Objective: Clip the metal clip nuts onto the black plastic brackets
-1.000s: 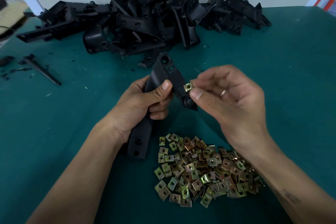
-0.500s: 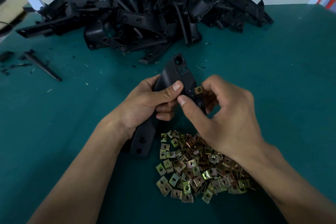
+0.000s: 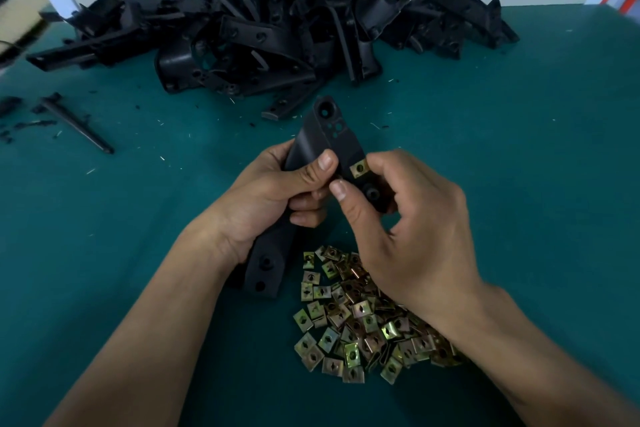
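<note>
Above the worktop (image 3: pixel 519 184) centre, left hand (image 3: pixel 273 198) grips bracket (image 3: pixel 332 135); right hand (image 3: pixel 408 229) presses clip (image 3: pixel 359 169). Skewed pressure may unseat it.

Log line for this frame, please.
left hand grips bracket | right hand presses clip nut on bracket | nut pile near

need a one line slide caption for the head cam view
Left hand grips a black bracket while right hand seats a clip nut on its edge.

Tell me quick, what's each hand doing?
Left hand: grips the black bracket.
Right hand: fingers curled round the bracket's end, by the clip nut.
</note>
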Demonstrator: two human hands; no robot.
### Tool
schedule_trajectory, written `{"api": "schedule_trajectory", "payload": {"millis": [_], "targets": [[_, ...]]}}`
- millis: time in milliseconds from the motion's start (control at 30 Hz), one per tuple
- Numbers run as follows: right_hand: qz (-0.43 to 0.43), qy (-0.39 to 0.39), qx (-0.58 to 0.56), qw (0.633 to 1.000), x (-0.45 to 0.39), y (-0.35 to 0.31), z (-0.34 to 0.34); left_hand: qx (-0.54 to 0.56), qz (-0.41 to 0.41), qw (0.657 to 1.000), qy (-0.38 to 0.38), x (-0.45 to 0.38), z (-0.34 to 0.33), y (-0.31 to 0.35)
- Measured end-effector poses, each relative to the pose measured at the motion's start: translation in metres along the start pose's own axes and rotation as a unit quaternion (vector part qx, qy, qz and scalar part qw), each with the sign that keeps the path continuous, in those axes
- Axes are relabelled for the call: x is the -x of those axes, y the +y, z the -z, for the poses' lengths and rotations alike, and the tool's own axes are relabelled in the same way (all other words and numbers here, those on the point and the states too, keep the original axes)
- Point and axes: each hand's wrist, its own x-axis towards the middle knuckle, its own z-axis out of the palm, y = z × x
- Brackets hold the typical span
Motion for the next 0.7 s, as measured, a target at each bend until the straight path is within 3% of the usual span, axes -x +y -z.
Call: {"api": "schedule_trajectory", "payload": {"millis": [233,333,433,533,633,700], "targets": [[-0.012,0.015,0.030,0.999,-0.003,0.006,0.006,-0.023,0.008,1.000,0.011,-0.002,-0.003,0.000],[0.017,-0.016,0.001,1.000,-0.007,0.006,0.008,-0.022,0.007,0.999,0.026,0.000,-0.004,0.000],[0.021,-0.116,-0.082,0.990,-0.013,0.013,0.020,0.008,0.009,1.000,0.023,0.002,-0.005,0.002],[-0.072,-0.254,-0.172,0.949,-0.019,0.027,0.037,0.031,0.024,0.999,0.032,0.001,-0.005,0.005],[-0.114,-0.391,-0.119,0.906,-0.021,0.032,0.042,0.045,0.038,0.997,0.045,0.000,-0.005,0.006],[-0.118,-0.429,-0.082,0.892,-0.021,0.031,0.042,0.049,0.046,0.997,0.048,0.000,-0.005,0.006]]}}
